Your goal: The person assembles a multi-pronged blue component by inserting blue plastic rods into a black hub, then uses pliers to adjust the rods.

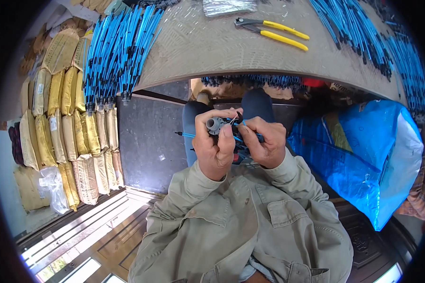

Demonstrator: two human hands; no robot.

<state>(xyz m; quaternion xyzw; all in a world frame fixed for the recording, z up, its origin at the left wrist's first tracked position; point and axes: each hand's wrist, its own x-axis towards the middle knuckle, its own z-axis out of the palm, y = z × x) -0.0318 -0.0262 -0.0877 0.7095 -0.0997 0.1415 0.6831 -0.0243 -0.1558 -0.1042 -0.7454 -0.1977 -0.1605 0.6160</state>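
- The left hand (215, 148) is curled firmly around a grey tubular piece (214, 125), its thumb pressed in from the near side; the piece's round open end faces up toward the camera.
- The right hand (268, 141) is just beside it, with thumb and forefinger drawn in near a pale thin strand (233, 121) and a black tip. The detail is small and partly covered by fingers, so I cannot tell whether they clamp the strand, a rod or only touch.
- Slim blue rods (188, 135) stick out to the left of the left hand, one with a black end — they lie behind the grey piece.
- All this is held over the lap, short of the table (198, 49); probably so that both sets of fingertips can work close together in plain sight.
- On the table lie yellow-handled pincers (284, 36), jaws toward the left, near a bundle of clear strips (229, 6).
- Blue-and-black rod bundles lie at the left (120, 52) and right (356, 33) of the tabletop — perhaps put there to leave the middle free and be within reach of either hand.
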